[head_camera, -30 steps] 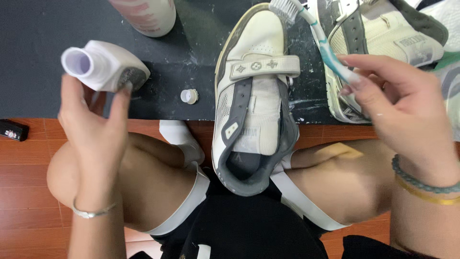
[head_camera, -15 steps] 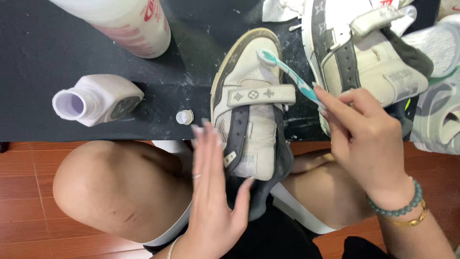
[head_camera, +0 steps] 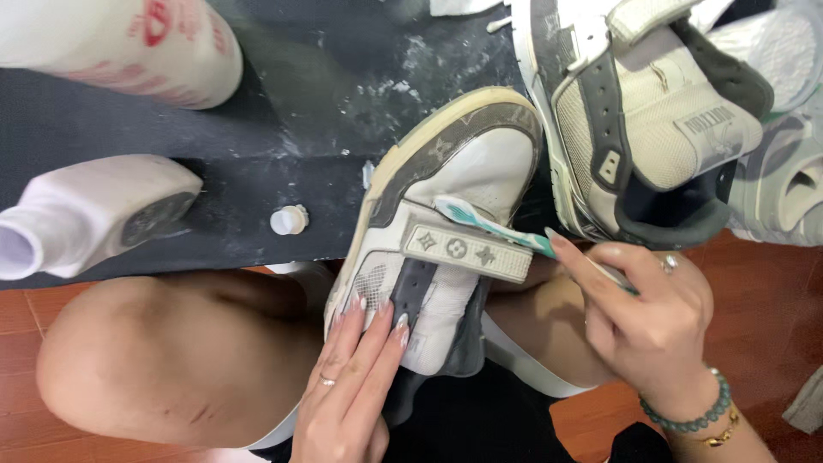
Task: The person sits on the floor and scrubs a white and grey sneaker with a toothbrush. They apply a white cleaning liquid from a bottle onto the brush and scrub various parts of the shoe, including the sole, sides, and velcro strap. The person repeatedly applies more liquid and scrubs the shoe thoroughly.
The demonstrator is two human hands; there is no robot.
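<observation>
Brushing a white and grey sneaker over the lap at the edge of a black mat.

The right hand is pinching a teal and white toothbrush between closed fingers, its bristle end lying on the white toe panel just above the strap. The left hand is lying flat and open against the tongue side of the shoe, fingers stretched out and gripping nothing, only steadying it. The sneaker is sitting with its toe on the mat and its heel down between the knees. A second sneaker is lying just beside it to the right, almost touching. To the left, a white bottle is lying on its side on the mat, with a small white cap standing near it. A white container with red print is standing at the upper left.
</observation>
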